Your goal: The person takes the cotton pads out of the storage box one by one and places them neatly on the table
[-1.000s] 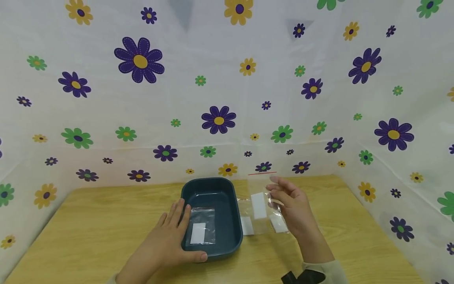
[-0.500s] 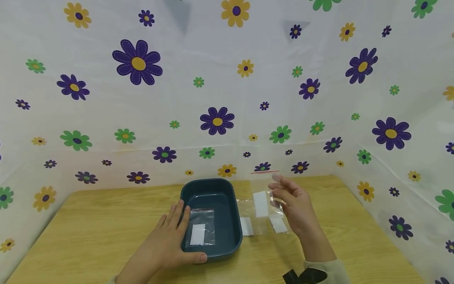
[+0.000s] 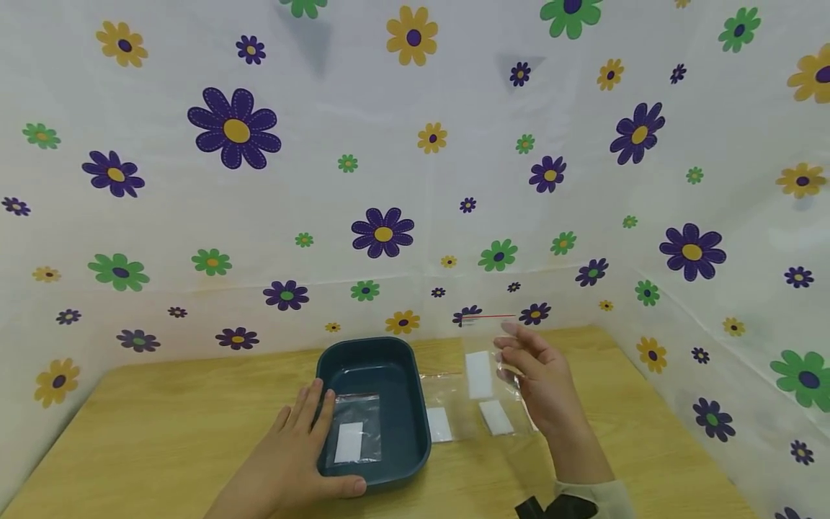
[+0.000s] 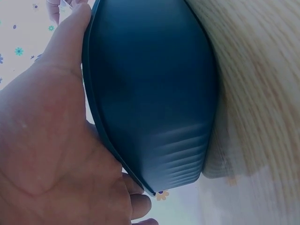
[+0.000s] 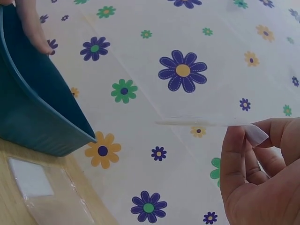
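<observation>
My left hand (image 3: 285,454) lies along the left side of a dark teal tray (image 3: 398,418), fingers extended over its rim and thumb along the near edge. In the left wrist view the palm (image 4: 51,131) is against the rim. Inside the tray is a clear zip bag (image 3: 369,432) with a white rectangular piece in it. My right hand (image 3: 541,382) pinches the right edge of another clear zip bag (image 3: 478,335), held upright above the table, its red seal line at the top. A white rectangle (image 3: 479,375) shows inside. The right wrist view has this bag (image 5: 192,123) nearly edge-on.
Right of the tray, a clear bag with a white piece (image 3: 439,425) lies on the wooden table (image 3: 181,425). Another white piece (image 3: 496,418) in clear plastic lies behind the held bag. A white flower-print curtain (image 3: 311,194) stands along the table's back and sides.
The head view has shifted slightly. Relative to the tray, my right hand has moved the held bag a little up and to the right. My left hand stays on the tray.
</observation>
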Motion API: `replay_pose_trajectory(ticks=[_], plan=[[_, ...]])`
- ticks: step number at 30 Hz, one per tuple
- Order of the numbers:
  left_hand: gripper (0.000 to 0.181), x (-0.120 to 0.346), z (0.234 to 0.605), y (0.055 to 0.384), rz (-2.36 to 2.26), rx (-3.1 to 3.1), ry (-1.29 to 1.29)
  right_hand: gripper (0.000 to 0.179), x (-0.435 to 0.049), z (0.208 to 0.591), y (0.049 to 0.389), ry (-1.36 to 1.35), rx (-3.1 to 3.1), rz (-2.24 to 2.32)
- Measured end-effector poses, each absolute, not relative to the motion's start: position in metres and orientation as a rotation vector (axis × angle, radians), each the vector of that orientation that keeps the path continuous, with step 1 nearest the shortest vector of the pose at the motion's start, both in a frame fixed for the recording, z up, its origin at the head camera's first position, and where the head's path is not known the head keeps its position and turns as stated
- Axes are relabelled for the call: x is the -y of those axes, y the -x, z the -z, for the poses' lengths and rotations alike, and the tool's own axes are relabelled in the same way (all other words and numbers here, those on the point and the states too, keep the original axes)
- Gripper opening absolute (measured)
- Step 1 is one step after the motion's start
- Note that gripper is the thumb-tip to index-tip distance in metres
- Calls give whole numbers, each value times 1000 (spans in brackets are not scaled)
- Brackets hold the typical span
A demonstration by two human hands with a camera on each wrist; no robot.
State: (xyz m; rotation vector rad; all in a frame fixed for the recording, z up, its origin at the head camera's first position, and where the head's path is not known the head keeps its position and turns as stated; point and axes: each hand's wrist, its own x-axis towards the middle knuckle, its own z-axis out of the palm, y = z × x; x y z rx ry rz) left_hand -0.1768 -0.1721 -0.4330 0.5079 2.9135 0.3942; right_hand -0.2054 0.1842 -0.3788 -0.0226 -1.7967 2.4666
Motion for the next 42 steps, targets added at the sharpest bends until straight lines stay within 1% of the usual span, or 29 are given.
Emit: replay_pose_trajectory(ticks=[10,15,20,25,35,42], plan=[[141,171,434,176,-435,-2896,-503,29,-202,389,206,98,1832,-2428],[140,172,433,178,-413,-2910,-525,27,-234,399,201,187,1884,-2410],[140,171,433,180,-381,-2927,-541,24,-269,402,199,246,1807,-2382],[139,172,433,178,-380,-2929,-547,25,-286,402,199,296,1760,-2370],[137,172,434,177,-378,-2944,-540,34,-307,403,198,366,1784,-2309],[139,171,434,177,-369,-2942,-542,34,-316,407,197,445,1772,-2321]])
